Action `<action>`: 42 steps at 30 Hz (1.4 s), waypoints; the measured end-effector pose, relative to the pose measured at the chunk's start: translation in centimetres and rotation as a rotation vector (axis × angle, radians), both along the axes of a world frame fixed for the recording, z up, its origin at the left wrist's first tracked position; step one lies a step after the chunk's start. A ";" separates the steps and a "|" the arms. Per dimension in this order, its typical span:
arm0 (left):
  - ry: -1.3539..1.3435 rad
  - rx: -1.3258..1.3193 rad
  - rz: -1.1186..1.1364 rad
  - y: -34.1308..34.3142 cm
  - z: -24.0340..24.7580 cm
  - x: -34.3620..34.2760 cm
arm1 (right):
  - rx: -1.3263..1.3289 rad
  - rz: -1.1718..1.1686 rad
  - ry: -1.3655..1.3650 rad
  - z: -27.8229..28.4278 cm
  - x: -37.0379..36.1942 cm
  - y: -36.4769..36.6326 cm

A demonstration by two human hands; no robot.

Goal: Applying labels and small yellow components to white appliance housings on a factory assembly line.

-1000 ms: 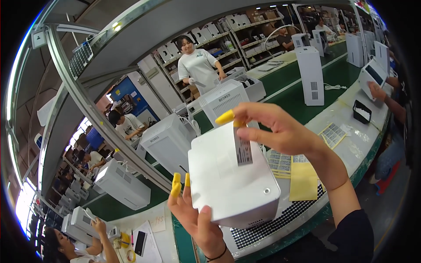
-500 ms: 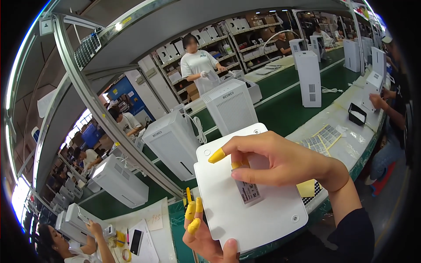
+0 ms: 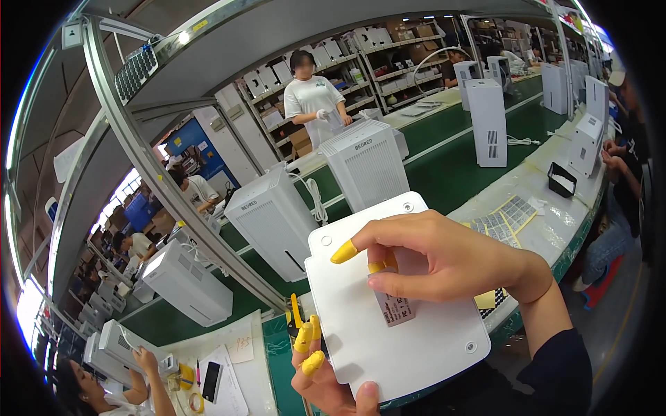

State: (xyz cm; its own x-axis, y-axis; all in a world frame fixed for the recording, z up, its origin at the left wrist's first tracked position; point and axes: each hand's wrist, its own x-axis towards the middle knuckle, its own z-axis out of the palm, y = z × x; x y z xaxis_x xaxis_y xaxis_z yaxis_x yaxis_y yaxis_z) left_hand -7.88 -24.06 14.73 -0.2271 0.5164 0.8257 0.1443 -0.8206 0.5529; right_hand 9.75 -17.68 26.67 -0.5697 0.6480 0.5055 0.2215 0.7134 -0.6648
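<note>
A white appliance (image 3: 430,360) with a flat panel, rounded corners and corner screw holes tilts up in front of me. My left hand (image 3: 326,392) grips its lower left edge, thumb on the panel and yellow-capped fingers round the side. Over the panel, my right hand (image 3: 458,256) pinches the upper end of a small grey printed label (image 3: 397,310) between thumb and a yellow-capped finger. Its index finger, also capped in yellow, reaches toward the panel's upper left. How much of the label sticks to the panel I cannot tell.
White appliances (image 3: 272,216) stand along the green conveyor (image 3: 444,173) beyond my hands. Label sheets (image 3: 506,218) and a black bin (image 3: 561,180) lie on the bench to the right. A metal post (image 3: 187,201) rises at left. Co-workers (image 3: 316,104) work nearby.
Both hands and the appliance stay almost in place, with the label's lower end a little more to the right. The co-worker across the conveyor has shifted their arms.
</note>
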 end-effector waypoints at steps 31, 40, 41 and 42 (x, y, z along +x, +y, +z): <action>0.029 -0.061 -0.018 0.3 0.0 -0.4 | 0.002 -0.025 0.027 -0.2 0.0 0.6; 0.014 -0.080 -0.031 0.4 0.1 -0.4 | -0.021 -0.044 0.000 -0.1 -0.2 0.6; 0.008 -0.081 -0.033 0.4 0.1 -0.4 | -0.023 -0.046 -0.003 -0.1 -0.2 0.6; 0.008 -0.080 -0.033 0.4 0.2 -0.4 | -0.022 -0.045 -0.004 -0.1 -0.2 0.7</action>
